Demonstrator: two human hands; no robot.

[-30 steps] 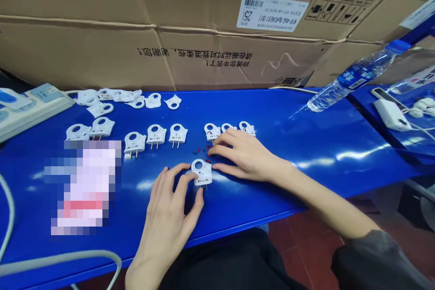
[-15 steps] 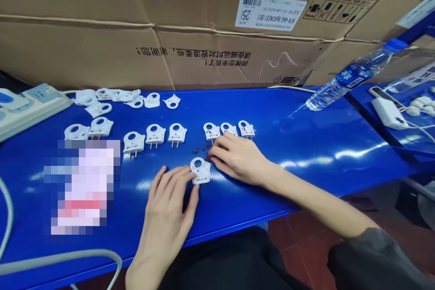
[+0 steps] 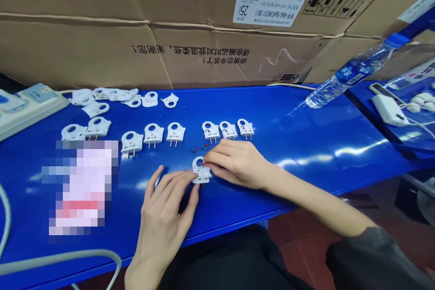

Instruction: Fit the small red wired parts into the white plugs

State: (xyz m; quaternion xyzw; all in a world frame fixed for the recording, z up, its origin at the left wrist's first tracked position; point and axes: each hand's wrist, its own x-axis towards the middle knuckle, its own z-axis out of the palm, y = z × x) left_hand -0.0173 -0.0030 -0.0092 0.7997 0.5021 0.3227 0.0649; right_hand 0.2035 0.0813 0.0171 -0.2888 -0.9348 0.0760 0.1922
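Observation:
A white plug shell with two brass pins lies on the blue table in front of me. My left hand steadies it, with thumb and fingertips closed on its lower left edge. My right hand pinches a small red part and holds it at the shell's top right. Two more small red and dark parts lie loose just behind the shell.
Rows of white plug shells stand further back, with three more plug shells to the right and flat covers at the back left. A power strip, a tilted water bottle and cardboard boxes border the table. A grey cable runs along the front left.
My right hand has drawn back from the loose red parts with one pinched and brought it onto the shell. My left hand's fingers have closed tighter on the shell.

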